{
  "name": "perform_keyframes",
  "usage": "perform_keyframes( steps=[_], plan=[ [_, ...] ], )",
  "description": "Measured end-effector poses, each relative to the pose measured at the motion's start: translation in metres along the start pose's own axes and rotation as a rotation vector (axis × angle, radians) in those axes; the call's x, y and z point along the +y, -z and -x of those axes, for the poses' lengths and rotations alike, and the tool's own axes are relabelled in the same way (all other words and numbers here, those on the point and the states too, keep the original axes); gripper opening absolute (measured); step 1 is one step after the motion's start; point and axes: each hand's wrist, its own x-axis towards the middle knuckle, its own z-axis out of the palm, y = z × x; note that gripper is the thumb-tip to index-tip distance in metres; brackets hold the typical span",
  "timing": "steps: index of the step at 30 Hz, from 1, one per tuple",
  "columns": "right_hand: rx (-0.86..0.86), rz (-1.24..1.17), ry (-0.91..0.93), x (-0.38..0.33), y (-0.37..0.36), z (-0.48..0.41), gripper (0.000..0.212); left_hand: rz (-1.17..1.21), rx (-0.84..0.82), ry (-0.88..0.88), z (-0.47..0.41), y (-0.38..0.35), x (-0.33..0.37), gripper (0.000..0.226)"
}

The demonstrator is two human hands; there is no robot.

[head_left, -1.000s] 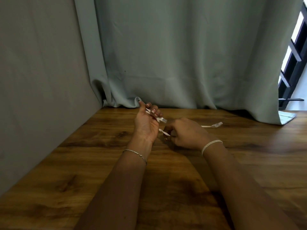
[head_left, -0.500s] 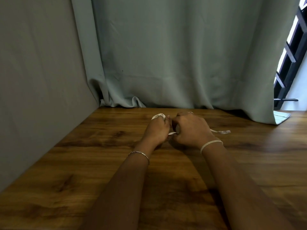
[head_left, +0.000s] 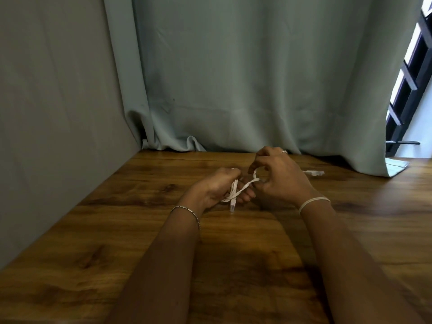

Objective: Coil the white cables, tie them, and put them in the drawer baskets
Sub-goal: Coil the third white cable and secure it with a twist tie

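White cable [head_left: 245,185] spans from gripping left fingers [head_left: 248,195] to pinching right fingers [head_left: 260,159].

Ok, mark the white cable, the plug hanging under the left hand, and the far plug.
white cable [head_left: 246,185]: head view, middle of the stretched strand.
hanging plug [head_left: 232,206]: head view, connector body.
far plug [head_left: 316,173]: head view, connector body.

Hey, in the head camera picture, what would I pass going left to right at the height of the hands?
From the left: grey wall → left hand → white cable strand bridging both hands → right hand → loose plug of that cable → curtain corner.
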Motion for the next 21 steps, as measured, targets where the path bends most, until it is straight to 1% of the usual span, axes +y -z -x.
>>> perform_keyframes(
  steps=[2, 4, 6, 7, 9, 11, 14, 16, 18, 20, 21],
  plan=[
    [0.046, -0.022, 0.011, 0.000, 0.000, 0.000, 0.027, -0.004, -0.001, -0.006, 0.001, 0.000, 0.001, 0.038],
    [0.082, -0.065, 0.032, -0.002, 0.002, 0.000, 0.035, -0.042, 0.014, -0.004, 0.000, 0.000, 0.001, 0.036],
    [0.110, -0.108, 0.041, -0.004, 0.004, 0.000, 0.045, -0.061, 0.010, 0.029, -0.001, 0.000, 0.000, 0.035],
    [0.119, -0.109, 0.046, -0.004, 0.004, 0.000, 0.046, -0.066, -0.001, 0.053, -0.001, 0.000, -0.002, 0.035],
    [0.125, -0.080, 0.055, -0.001, 0.002, 0.000, 0.043, -0.072, -0.016, 0.105, -0.002, 0.000, -0.003, 0.041],
    [0.110, -0.059, 0.052, 0.005, 0.000, 0.000, 0.040, -0.057, -0.018, 0.161, -0.003, 0.002, -0.003, 0.051],
    [0.046, -0.065, 0.043, 0.012, -0.007, -0.003, 0.041, -0.054, -0.056, 0.201, -0.001, 0.007, -0.003, 0.061],
    [-0.015, -0.187, -0.003, 0.015, -0.009, -0.003, 0.034, -0.018, -0.085, 0.177, 0.001, 0.010, -0.003, 0.056],
    [-0.086, -0.388, -0.049, 0.017, -0.009, -0.002, 0.018, 0.051, -0.075, 0.152, 0.001, 0.014, -0.004, 0.048],
    [-0.131, -0.531, -0.101, 0.019, -0.009, -0.001, 0.004, 0.129, -0.056, 0.143, 0.000, 0.016, -0.005, 0.045],
    [-0.146, -0.609, -0.145, 0.019, -0.010, -0.001, 0.006, 0.176, -0.058, 0.142, -0.001, 0.018, -0.006, 0.045]
  ],
)
